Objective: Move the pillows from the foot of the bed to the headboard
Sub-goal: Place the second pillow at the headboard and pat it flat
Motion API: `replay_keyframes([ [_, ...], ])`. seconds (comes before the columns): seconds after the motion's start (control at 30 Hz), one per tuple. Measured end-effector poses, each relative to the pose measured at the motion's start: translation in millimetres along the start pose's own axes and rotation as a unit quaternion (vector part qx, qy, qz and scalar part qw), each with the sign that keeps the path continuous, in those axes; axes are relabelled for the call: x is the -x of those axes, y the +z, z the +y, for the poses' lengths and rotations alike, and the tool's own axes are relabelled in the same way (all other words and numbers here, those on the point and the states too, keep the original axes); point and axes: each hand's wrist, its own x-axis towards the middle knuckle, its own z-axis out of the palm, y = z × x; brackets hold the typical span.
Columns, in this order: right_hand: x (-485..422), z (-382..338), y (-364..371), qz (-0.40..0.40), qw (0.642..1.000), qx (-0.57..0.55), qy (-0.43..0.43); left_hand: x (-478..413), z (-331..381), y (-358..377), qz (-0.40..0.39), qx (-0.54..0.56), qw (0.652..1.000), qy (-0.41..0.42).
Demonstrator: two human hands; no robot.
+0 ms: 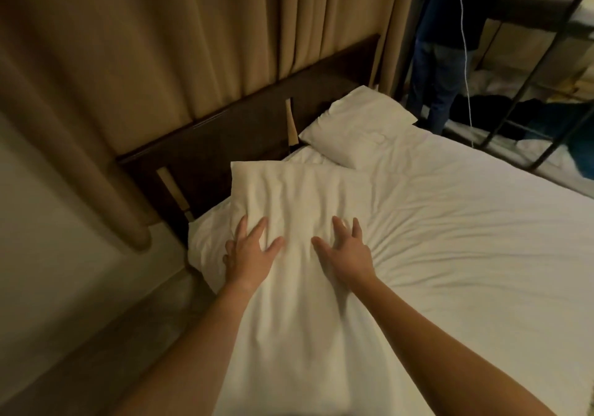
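Near pillow (299,197) pressed flat at headboard (225,132).
Left hand (249,255) and right hand (345,255) are laid open, fingers spread, nothing gripped; its long axis is seen along the headboard.

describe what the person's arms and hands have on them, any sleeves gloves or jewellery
Both forearms are bare up to the frame edge, with no sleeve showing. The left hand and right hand wear no gloves, and no rings, watch or bracelet can be seen. The picture is slightly soft, so very fine details could be missed.
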Motion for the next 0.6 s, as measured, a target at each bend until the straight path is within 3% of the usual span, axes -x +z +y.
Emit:
replay_keyframes([
  [0.3, -87, -44, 6, 0.008, 1.000, 0.023, 0.013, -98, 4, -12, -0.014, 0.013, 1.000, 0.016],
  [0.6, -166, -103, 60, 0.048, 0.994, 0.001, 0.099, -229, -27, -34, -0.088, 0.002, 0.994, 0.070],
])
